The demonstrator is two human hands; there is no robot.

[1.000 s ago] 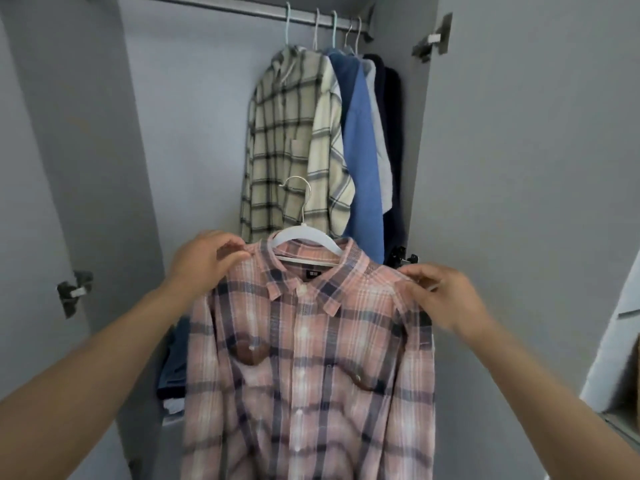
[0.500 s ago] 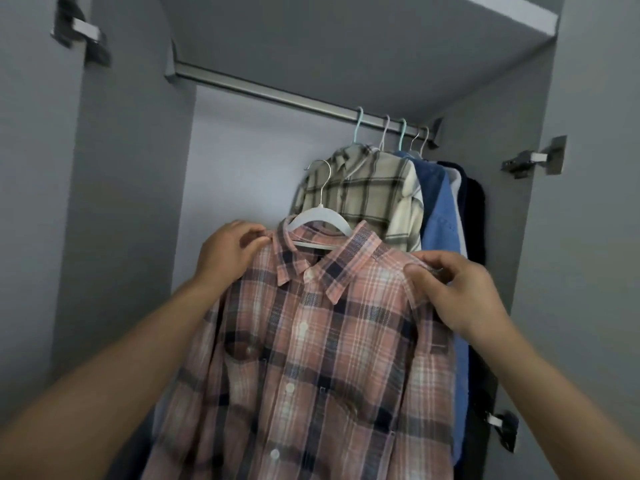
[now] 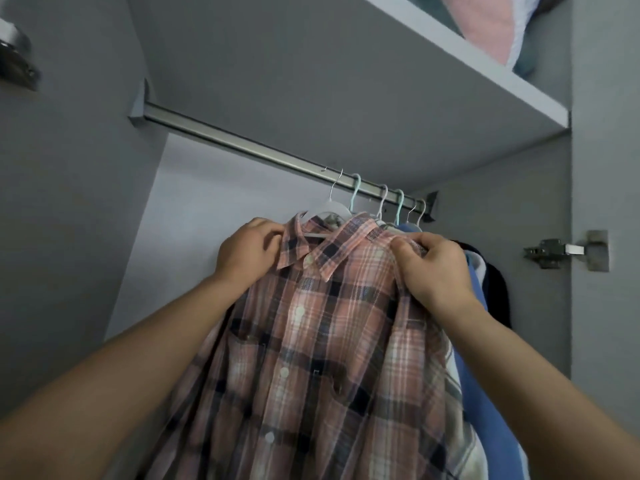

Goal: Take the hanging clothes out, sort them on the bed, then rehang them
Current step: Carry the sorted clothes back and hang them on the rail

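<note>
Here, the pink plaid shirt (image 3: 311,341) sits on a white hanger (image 3: 330,211) inside the wardrobe, directly below the metal rail (image 3: 242,147). The hanger hook (image 3: 335,181) is at the rail; whether it rests on the rail cannot be told. The left hand (image 3: 247,254) has its grip closed on the shirt's left shoulder beside the collar. The right hand (image 3: 433,271) has its grip pinched on the shirt's right shoulder, fabric bunched under the thumb. To the right, further hangers (image 3: 398,206) hang on the rail, carrying a blue shirt (image 3: 485,358) and a dark garment (image 3: 497,289) partly hidden behind the pink plaid shirt. A shelf (image 3: 450,81) above the rail carries folded pink fabric (image 3: 485,26). A door hinge (image 3: 568,254) is fixed to the right panel.
</note>
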